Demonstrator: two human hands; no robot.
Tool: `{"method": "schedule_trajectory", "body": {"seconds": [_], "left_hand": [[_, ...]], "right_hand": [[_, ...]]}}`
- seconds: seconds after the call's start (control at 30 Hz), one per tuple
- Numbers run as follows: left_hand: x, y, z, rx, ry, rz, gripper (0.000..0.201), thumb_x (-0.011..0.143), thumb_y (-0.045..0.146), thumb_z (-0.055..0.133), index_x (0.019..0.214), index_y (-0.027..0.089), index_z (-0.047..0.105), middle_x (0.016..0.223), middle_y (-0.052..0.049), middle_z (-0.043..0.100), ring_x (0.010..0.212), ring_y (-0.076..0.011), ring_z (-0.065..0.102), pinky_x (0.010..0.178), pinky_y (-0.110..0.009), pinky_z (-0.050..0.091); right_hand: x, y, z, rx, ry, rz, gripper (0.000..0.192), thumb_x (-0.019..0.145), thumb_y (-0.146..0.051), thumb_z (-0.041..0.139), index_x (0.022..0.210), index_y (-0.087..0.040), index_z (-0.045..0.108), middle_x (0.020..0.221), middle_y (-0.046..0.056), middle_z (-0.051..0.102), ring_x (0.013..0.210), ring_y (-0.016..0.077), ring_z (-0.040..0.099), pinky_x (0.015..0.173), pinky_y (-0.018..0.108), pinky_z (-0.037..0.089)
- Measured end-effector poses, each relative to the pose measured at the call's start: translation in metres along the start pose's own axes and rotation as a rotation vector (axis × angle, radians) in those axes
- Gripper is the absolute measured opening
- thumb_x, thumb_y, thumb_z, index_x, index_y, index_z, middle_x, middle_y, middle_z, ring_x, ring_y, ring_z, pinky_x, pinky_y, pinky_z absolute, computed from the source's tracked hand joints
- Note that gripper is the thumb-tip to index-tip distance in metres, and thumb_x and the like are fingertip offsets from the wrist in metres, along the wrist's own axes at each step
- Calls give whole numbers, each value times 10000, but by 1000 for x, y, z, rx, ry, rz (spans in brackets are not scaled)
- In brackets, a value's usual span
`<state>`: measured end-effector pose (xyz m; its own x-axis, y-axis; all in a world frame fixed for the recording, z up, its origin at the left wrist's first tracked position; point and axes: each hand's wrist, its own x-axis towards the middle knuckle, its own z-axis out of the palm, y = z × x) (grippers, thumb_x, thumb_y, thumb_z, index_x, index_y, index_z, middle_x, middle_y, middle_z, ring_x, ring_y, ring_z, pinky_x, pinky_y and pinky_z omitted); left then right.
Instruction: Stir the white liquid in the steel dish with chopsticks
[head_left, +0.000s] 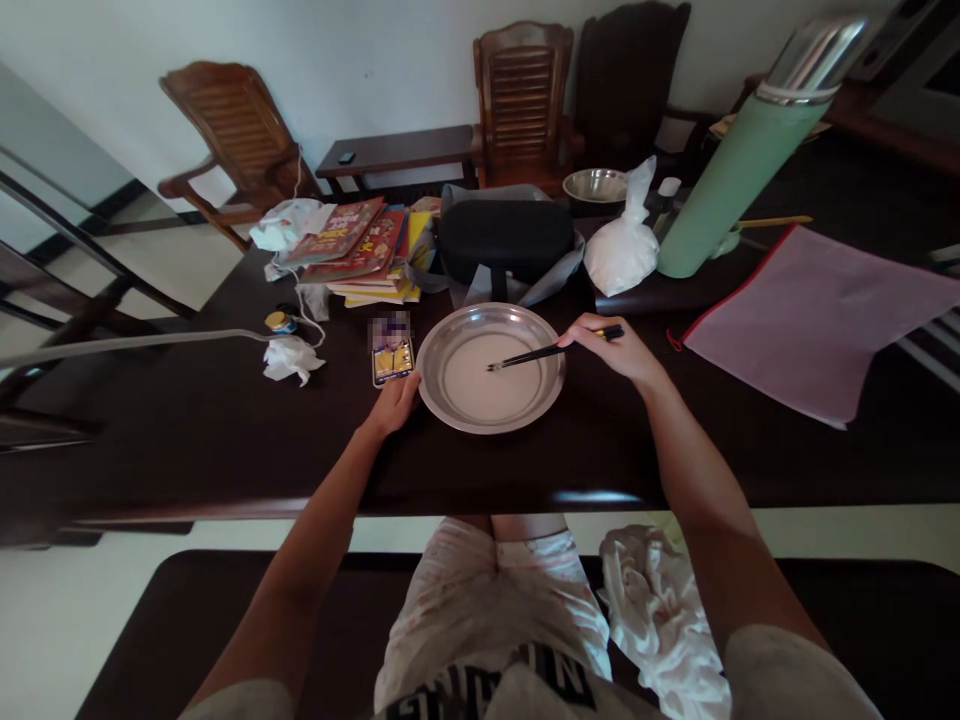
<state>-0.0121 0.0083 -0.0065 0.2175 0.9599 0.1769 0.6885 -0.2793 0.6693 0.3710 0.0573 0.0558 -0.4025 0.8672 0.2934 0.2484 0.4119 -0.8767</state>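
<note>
A round metal plate point(450, 330) with pale liquid in it sits on the dark table point(187, 430) in front of me. My right hand point(619, 350) grips a pair of dark chopsticks point(544, 353) whose tips reach into the liquid near the plate's middle. My left hand point(395, 403) rests at the plate's left rim, touching the lower end of a phone point(392, 350) lying on the table with its screen lit.
Behind the plate lie a black case point(504, 238), a stack of books point(360, 250), a white bag point(622, 250), a metal bowl point(595, 185) and a green thermos point(750, 150). A pink folder point(810, 310) lies right. Crumpled tissue point(292, 358) sits left. Wooden chairs stand behind.
</note>
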Motion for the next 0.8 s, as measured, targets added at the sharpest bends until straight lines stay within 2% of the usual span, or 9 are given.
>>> {"method": "schedule_trajectory", "body": {"seconds": [0.07,0.2,0.27,0.43,0.53,0.6,0.67,0.8], "left_hand": [[0,-1,0,1,-5,5,741,953,716,143,474,221,417,453,-34,475,471,-142,452,539,-297,397],[0,-1,0,0,-1,5,727,965,696,154,481,222,418,459,-36,478,476,-144,454,545,-301,396],[0,-2,0,-2,-5,1,737,959,709,147,475,224,418,453,-34,480,473,-147,458,548,-305,399],[0,-2,1,-5,1,-6,761,938,745,149,453,225,422,453,-38,486,475,-149,468,552,-317,400],[0,-3,1,-20,-1,-13,752,950,726,165,457,222,426,459,-35,485,478,-147,466,557,-316,404],[-1,-3,1,-25,-2,-21,742,958,714,174,466,220,428,462,-32,484,476,-145,461,554,-315,403],[-1,-2,0,-23,-5,-19,740,959,713,168,473,218,427,463,-31,480,475,-144,455,554,-313,403],[0,1,0,-5,-17,-16,757,946,734,137,472,216,419,460,-31,472,477,-139,456,546,-302,400]], "right_hand": [[-1,-1,-3,20,32,15,383,887,-586,597,760,-281,790,817,29,747,848,215,677,867,370,489],[-1,-2,1,79,-109,40,358,893,-564,598,798,-282,796,868,24,767,877,213,693,871,357,495],[0,-1,4,65,-139,15,336,892,-552,606,846,-282,799,908,28,768,887,210,688,861,355,497],[-1,-1,-1,24,-1,13,328,900,-535,606,802,-282,791,860,24,755,871,211,681,877,369,487],[-1,-2,-1,73,-49,21,338,914,-524,595,780,-283,791,841,19,754,866,205,690,877,355,485],[0,-2,3,82,-123,17,329,914,-525,593,822,-284,798,879,22,761,878,203,691,870,350,488],[1,0,6,55,-144,-1,318,904,-532,603,863,-287,801,916,27,765,890,206,684,859,353,489],[1,2,2,17,-16,-17,321,893,-542,617,829,-283,796,873,31,755,877,210,673,857,365,484]]}}
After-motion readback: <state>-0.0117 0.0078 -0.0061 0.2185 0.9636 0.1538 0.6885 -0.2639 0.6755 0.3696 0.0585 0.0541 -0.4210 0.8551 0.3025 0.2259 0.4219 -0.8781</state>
